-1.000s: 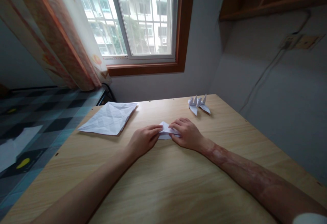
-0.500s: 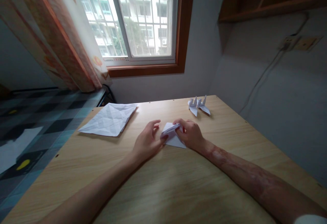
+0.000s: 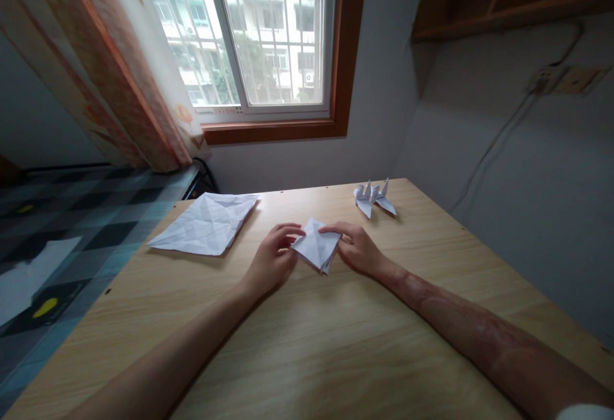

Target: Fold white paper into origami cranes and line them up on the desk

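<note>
A small folded white paper, shaped like a diamond with several layers at its lower point, is between my two hands over the middle of the table. My left hand has its fingers closed on the paper's left corner. On the other side, my right hand pinches the right corner, its index finger lying across the top face. Two white folded paper cranes stand close together beyond my right hand. Creased sheets of white paper lie stacked to the left.
The wooden table ends at a wall below a window. To the left is a bed with a checked cover and a white sheet on it. A wooden shelf hangs at upper right.
The folded paper has been turned and flattened into a diamond facing up. My left hand has shifted slightly left and now grips its left corner; my right hand still holds the right side.
</note>
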`<act>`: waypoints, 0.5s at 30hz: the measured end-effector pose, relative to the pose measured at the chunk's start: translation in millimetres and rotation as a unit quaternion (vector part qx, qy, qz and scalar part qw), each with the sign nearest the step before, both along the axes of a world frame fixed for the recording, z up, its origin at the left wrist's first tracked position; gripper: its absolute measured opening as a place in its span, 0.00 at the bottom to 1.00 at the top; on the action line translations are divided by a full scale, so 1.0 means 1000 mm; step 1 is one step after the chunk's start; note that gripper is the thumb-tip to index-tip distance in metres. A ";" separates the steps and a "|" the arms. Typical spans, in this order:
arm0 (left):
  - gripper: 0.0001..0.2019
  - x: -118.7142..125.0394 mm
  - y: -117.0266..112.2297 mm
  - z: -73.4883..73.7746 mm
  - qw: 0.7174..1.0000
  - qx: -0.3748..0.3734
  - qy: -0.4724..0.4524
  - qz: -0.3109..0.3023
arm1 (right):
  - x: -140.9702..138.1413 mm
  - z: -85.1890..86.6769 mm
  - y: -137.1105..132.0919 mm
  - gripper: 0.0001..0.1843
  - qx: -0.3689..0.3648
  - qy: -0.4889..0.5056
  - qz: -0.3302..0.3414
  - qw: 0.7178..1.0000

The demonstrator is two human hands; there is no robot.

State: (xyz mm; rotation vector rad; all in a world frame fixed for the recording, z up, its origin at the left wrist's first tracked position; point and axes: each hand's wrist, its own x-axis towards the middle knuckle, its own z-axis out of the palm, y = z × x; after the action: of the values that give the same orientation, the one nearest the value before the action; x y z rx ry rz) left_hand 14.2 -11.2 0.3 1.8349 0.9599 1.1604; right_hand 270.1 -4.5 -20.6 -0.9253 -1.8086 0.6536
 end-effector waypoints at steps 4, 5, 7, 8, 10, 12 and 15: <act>0.11 -0.008 0.009 0.003 1.000 -0.011 -0.011 -0.011 | 0.004 0.002 -0.001 0.26 -0.043 0.019 0.015 0.999; 0.13 -0.008 0.010 0.003 1.000 -0.019 -0.014 -0.014 | 0.005 0.004 -0.002 0.26 -0.046 0.010 0.026 0.999; 0.15 -0.008 0.011 0.002 0.999 -0.033 -0.013 -0.013 | 0.005 0.008 -0.003 0.24 -0.051 -0.013 0.031 0.998; 0.15 -0.007 0.010 0.001 0.999 -0.038 -0.012 -0.011 | 0.005 0.009 -0.004 0.20 -0.053 -0.019 0.022 0.998; 0.15 -0.005 0.009 -0.002 0.999 -0.040 -0.005 -0.009 | 0.003 0.010 -0.004 0.12 -0.062 -0.032 0.011 0.998; 0.16 -0.003 0.008 -0.004 1.000 -0.025 0.006 -0.007 | 0.000 0.008 -0.004 0.08 -0.063 -0.045 0.012 0.997; 0.12 -0.004 0.006 -0.005 0.999 0.021 0.045 0.009 | -0.002 0.005 -0.003 0.09 -0.047 -0.061 0.019 0.997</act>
State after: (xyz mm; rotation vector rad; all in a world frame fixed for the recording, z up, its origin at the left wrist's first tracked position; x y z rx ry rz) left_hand 10.6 -5.3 -5.2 1.9290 1.0125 1.1250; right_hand 268.5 -7.4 -16.1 -1.0146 -1.9211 0.7258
